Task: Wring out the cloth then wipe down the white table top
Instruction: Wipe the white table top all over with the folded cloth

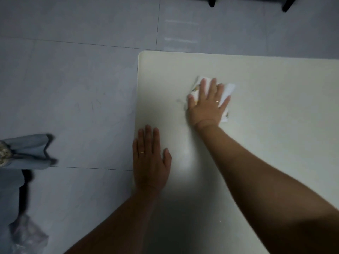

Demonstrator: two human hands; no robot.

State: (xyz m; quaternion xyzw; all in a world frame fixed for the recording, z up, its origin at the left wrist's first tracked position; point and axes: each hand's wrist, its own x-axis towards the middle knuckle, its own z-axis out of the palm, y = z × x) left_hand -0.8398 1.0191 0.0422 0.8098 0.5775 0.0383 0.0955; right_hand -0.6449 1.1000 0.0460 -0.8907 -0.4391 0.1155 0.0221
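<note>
The white table top (275,143) fills the right half of the head view, with its far left corner near the top. A folded white cloth (226,91) lies flat on the table toward that corner. My right hand (207,105) presses flat on top of the cloth, fingers spread, covering most of it. My left hand (150,158) rests palm down on the table's left edge, fingers together, holding nothing. Both hands wear a ring.
Grey tiled floor (73,88) lies left of and beyond the table. Blue-grey fabric (27,151) and a crumpled clear plastic bag (27,233) sit at the lower left. Dark furniture legs (211,1) stand at the top edge.
</note>
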